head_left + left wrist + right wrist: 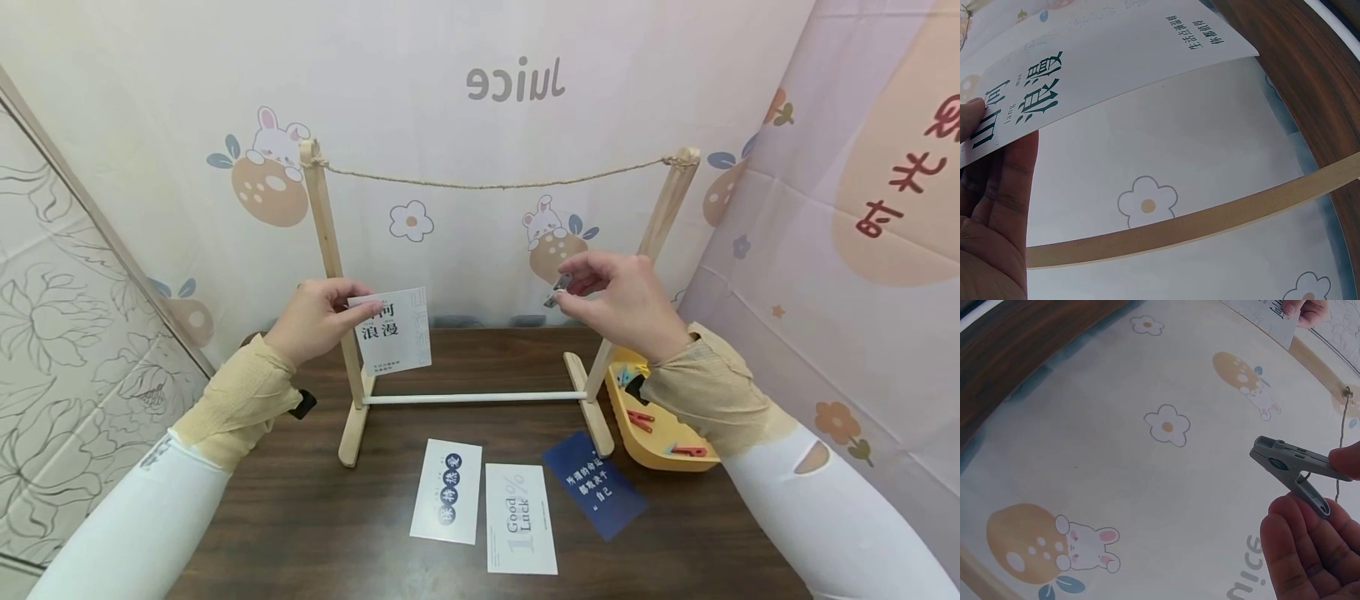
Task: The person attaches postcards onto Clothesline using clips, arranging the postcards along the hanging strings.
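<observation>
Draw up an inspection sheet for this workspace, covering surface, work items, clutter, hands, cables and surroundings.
Surface: dark wood-grain table, no spill visible.
Work items: twine strung slack across a wooden stand, nothing clipped on it; white card with dark blue circles, "Good Luck" card and navy card lying flat; yellow basket holding clothespins, partly hidden by the right forearm.
Clutter: nothing seen.
Hands: left hand holds a white lettered card; right hand pinches a gray clothespin.
Cables: nothing seen.
Surroundings: rabbit-and-fruit printed curtain behind; flower-outline panel at left.
</observation>
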`<state>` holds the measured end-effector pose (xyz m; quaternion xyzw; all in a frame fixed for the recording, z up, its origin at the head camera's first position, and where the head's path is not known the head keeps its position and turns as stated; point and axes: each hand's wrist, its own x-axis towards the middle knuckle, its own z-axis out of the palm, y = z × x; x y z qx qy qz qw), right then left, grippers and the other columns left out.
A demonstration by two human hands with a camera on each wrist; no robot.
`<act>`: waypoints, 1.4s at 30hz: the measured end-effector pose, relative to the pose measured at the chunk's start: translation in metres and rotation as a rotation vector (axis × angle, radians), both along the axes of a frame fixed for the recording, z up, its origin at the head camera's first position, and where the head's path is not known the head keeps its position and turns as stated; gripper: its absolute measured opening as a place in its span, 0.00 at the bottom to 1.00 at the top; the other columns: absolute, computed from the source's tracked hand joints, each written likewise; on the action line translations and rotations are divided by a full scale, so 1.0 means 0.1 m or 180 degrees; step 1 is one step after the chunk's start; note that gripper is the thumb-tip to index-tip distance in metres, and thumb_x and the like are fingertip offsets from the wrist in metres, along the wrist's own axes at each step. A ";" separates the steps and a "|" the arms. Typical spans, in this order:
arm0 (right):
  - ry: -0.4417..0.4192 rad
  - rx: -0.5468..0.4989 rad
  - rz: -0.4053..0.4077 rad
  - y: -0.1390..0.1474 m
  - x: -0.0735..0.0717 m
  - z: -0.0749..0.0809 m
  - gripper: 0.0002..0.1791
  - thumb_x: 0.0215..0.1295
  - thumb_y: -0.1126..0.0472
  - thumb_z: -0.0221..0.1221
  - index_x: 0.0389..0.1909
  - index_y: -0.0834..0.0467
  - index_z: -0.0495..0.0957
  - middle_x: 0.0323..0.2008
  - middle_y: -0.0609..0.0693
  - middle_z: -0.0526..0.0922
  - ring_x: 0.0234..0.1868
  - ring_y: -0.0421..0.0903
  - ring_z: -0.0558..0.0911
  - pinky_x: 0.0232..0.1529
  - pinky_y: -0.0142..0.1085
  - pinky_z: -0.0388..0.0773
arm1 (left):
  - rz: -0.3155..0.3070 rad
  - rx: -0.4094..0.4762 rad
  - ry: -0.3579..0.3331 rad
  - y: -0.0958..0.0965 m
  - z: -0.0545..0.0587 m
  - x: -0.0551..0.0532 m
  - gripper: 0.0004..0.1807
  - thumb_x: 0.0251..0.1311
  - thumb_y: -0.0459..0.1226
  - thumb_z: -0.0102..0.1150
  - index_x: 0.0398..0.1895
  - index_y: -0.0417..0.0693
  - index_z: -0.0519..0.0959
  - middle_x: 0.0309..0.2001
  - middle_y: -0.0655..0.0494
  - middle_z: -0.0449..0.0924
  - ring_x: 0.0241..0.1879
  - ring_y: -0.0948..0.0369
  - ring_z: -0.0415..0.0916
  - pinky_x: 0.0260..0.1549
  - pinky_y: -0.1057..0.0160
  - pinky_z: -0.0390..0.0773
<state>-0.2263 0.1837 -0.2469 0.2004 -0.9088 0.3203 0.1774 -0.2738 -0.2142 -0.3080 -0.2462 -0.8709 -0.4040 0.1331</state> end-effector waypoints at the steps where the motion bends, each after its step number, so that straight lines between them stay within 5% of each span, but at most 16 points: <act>1: 0.0012 0.0005 0.0005 0.00 0.00 0.01 0.14 0.68 0.66 0.71 0.52 0.64 0.87 0.42 0.60 0.92 0.42 0.54 0.91 0.41 0.18 0.76 | -0.0001 0.0001 0.0000 0.00 0.00 0.00 0.07 0.72 0.33 0.70 0.41 0.34 0.88 0.37 0.39 0.91 0.27 0.68 0.78 0.25 0.71 0.73; 39: 0.0191 -0.0050 0.0383 -0.27 -0.08 0.06 0.14 0.67 0.68 0.71 0.52 0.65 0.88 0.45 0.60 0.92 0.44 0.54 0.91 0.45 0.19 0.77 | -0.0032 0.0016 0.0064 0.01 0.10 -0.04 0.06 0.71 0.31 0.70 0.40 0.34 0.88 0.36 0.39 0.91 0.27 0.62 0.80 0.24 0.71 0.73; 42: 0.0190 -0.0058 0.0417 -0.30 -0.08 0.07 0.14 0.67 0.69 0.70 0.53 0.65 0.88 0.46 0.61 0.91 0.45 0.54 0.91 0.47 0.25 0.83 | -0.0046 0.0027 0.0049 0.01 0.11 -0.04 0.06 0.71 0.31 0.70 0.40 0.34 0.89 0.37 0.39 0.91 0.27 0.64 0.81 0.25 0.71 0.73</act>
